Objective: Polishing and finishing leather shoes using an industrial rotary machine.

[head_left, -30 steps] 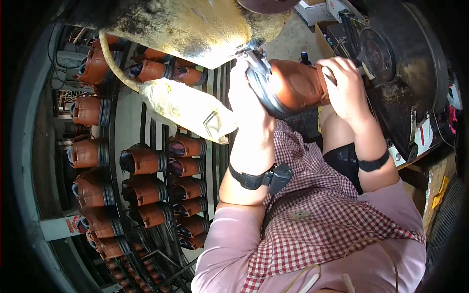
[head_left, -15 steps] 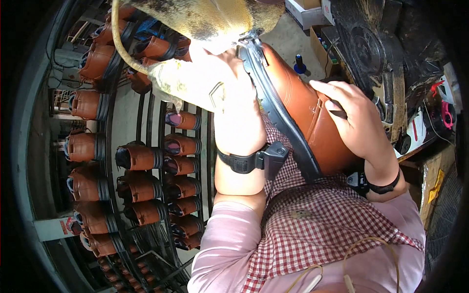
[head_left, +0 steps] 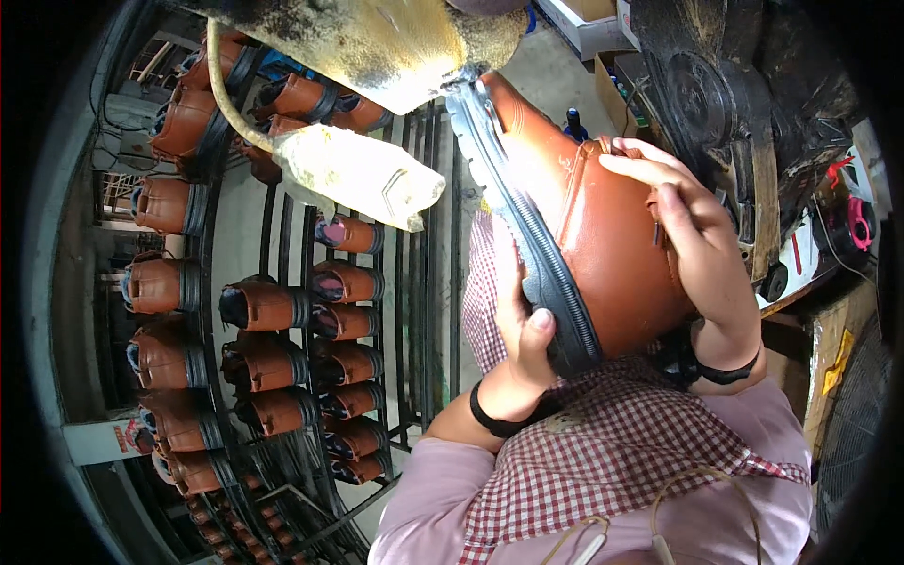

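The left hand [head_left: 527, 350] is grasping the brown boot [head_left: 617, 268] by its black sole [head_left: 535, 247], the thumb pressing near the lower end and the fingers passing behind it, mostly hidden from view. The right hand [head_left: 695, 212] is gripping the same boot at its upper edge, the fingers curling over the leather and the thumb lying close by. Taking the worn, tan and black machine head [head_left: 377, 47] as landmark, the boot is lying below it and to its right, tilting so that one end of the sole is meeting the head's lower tip; glare is obscuring the exact contact. A pale wrapped object [head_left: 353, 174] is hanging just below the machine head on a beige hose [head_left: 224, 99]. Well to the left of and below the head, a dark rack [head_left: 309, 240] is carrying rows of similar boots [head_left: 268, 304]. To the right of the head, a blue-topped item [head_left: 574, 122] is standing near a cardboard box [head_left: 614, 94], and a dark, grimy machine [head_left: 697, 89] is occupying the space beyond. Farther right of the head, a pink ring-shaped item [head_left: 861, 224] is resting by a white-topped table [head_left: 796, 256]. Below the head, the person is wearing a red-and-white checked apron [head_left: 603, 466].
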`<action>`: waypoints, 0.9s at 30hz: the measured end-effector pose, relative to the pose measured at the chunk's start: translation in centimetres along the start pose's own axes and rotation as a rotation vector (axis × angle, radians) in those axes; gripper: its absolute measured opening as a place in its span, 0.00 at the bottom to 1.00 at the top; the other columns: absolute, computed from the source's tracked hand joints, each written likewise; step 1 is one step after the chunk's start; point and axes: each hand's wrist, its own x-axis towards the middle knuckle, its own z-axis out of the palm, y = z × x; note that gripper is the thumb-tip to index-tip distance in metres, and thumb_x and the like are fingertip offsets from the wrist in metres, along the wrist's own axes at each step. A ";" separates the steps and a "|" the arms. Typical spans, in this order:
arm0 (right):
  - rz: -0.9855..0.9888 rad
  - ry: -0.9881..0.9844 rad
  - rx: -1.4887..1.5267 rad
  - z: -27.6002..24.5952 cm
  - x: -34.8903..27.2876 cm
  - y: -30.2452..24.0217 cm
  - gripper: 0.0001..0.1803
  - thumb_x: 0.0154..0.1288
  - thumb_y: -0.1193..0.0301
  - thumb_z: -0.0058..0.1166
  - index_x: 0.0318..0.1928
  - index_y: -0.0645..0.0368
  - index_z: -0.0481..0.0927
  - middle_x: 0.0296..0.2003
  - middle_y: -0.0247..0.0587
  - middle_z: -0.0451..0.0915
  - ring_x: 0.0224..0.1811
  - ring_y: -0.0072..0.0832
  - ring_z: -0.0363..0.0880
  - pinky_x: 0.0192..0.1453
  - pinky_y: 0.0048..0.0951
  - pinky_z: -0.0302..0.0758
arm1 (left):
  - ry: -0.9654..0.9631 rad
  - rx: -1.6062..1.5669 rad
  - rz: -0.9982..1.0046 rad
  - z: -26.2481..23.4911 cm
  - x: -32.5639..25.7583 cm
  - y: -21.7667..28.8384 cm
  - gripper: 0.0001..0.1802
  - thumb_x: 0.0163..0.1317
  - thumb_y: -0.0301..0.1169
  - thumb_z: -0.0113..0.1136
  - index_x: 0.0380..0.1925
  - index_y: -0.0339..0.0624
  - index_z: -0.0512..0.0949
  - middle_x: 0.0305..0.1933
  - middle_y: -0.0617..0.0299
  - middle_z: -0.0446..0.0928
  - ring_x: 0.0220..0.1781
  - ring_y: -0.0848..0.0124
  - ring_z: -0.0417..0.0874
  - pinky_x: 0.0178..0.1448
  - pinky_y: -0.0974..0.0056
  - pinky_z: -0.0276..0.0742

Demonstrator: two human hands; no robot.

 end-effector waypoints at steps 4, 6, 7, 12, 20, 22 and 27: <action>0.107 -0.014 0.154 -0.5 -0.6 0.4 0.21 0.77 0.66 0.34 0.53 0.62 0.80 0.57 0.51 0.75 0.66 0.39 0.66 0.67 0.38 0.60 | 0.061 0.074 -0.043 0.8 0.7 2.1 0.51 0.53 0.47 0.60 0.69 0.28 0.50 0.46 0.56 0.75 0.39 0.73 0.78 0.42 0.71 0.77; -0.008 0.023 0.102 -0.5 -0.7 0.8 0.21 0.78 0.65 0.34 0.54 0.61 0.79 0.61 0.53 0.71 0.65 0.38 0.66 0.67 0.37 0.61 | 0.056 0.214 -0.129 0.3 1.6 3.4 0.53 0.52 0.48 0.59 0.71 0.30 0.47 0.59 0.49 0.70 0.55 0.67 0.76 0.60 0.64 0.72; -0.008 0.020 0.105 -0.4 -0.7 0.9 0.21 0.78 0.65 0.34 0.54 0.61 0.79 0.61 0.53 0.71 0.65 0.38 0.66 0.67 0.37 0.61 | 0.075 0.183 -0.053 0.8 2.1 3.6 0.52 0.52 0.47 0.58 0.71 0.30 0.48 0.61 0.48 0.69 0.57 0.67 0.75 0.60 0.64 0.71; -0.021 0.030 0.133 0.6 -0.8 1.3 0.21 0.78 0.65 0.33 0.56 0.60 0.78 0.64 0.54 0.67 0.65 0.38 0.68 0.67 0.36 0.62 | -0.044 0.312 0.197 -1.4 4.8 3.9 0.45 0.54 0.37 0.56 0.71 0.30 0.52 0.63 0.50 0.69 0.57 0.69 0.74 0.58 0.68 0.71; -0.063 -0.035 -0.187 1.7 -1.1 2.5 0.25 0.78 0.59 0.26 0.64 0.53 0.71 0.69 0.49 0.63 0.70 0.41 0.62 0.73 0.54 0.39 | 0.027 0.509 0.156 -1.6 8.8 7.0 0.37 0.53 0.23 0.51 0.68 0.33 0.60 0.60 0.56 0.71 0.39 0.79 0.71 0.41 0.76 0.69; -0.073 0.000 -0.234 1.9 -1.0 3.2 0.25 0.78 0.59 0.26 0.66 0.53 0.69 0.68 0.48 0.63 0.70 0.40 0.63 0.73 0.54 0.40 | 0.034 0.575 0.097 -0.6 9.4 7.4 0.38 0.53 0.23 0.51 0.68 0.34 0.60 0.59 0.56 0.71 0.38 0.80 0.70 0.40 0.75 0.69; -0.081 0.014 -0.133 2.2 -0.8 5.7 0.25 0.78 0.62 0.27 0.68 0.57 0.64 0.67 0.46 0.65 0.70 0.34 0.63 0.73 0.44 0.44 | 0.079 0.569 0.264 -0.9 11.0 6.3 0.29 0.61 0.33 0.48 0.62 0.33 0.69 0.46 0.67 0.76 0.42 0.80 0.73 0.48 0.74 0.69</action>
